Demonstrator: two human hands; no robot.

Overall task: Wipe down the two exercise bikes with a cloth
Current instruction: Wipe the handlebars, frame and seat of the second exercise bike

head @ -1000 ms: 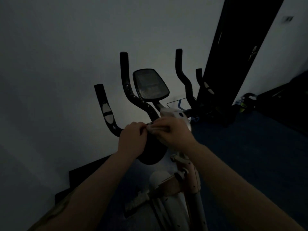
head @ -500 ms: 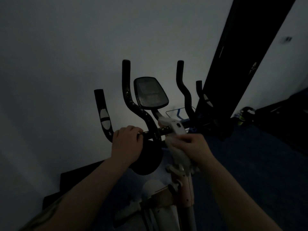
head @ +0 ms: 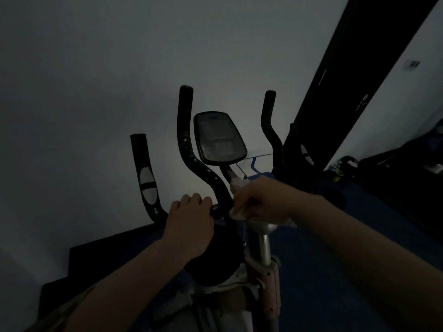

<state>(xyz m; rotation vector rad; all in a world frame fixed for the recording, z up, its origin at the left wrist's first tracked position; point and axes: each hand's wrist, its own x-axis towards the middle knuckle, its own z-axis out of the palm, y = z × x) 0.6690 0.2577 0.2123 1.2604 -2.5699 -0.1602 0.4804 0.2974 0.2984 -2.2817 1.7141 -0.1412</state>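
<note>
Pale cloth [head: 239,207] shows only as a bunched edge under my right hand [head: 261,200], whose fingers curl down over it and press it against the top of the bike's central post, right where the handlebar [head: 203,168] meets the stem. Nearest the camera, my two forearms reach in from the bottom corners, and between them sit the silver post [head: 265,245] and a dark round housing [head: 215,257] on the frame. My left hand [head: 191,219] wraps its fingers over the crossbar just left of the post, steadying the exercise bike [head: 254,281].

A second ago both hands were together at the middle, working the cloth between them. Half a second ago they parted: the left took the bar, the right carried the cloth onto the white column. Now the right has slid up and leftward, tight against the base of the curved bar, so I judge the wiping of the centre joint is under way, with the upright grips not yet reached.

Beyond the hands the console [head: 219,137] tilts toward me, its screen dull. Four dark grips rise around it; the outer left grip [head: 146,173] carries a pale sensor pad. Behind stand a grey wall [head: 96,68], a black door [head: 359,68] and blue floor [head: 335,236]. I cannot pick out the second bike in this dim light.
</note>
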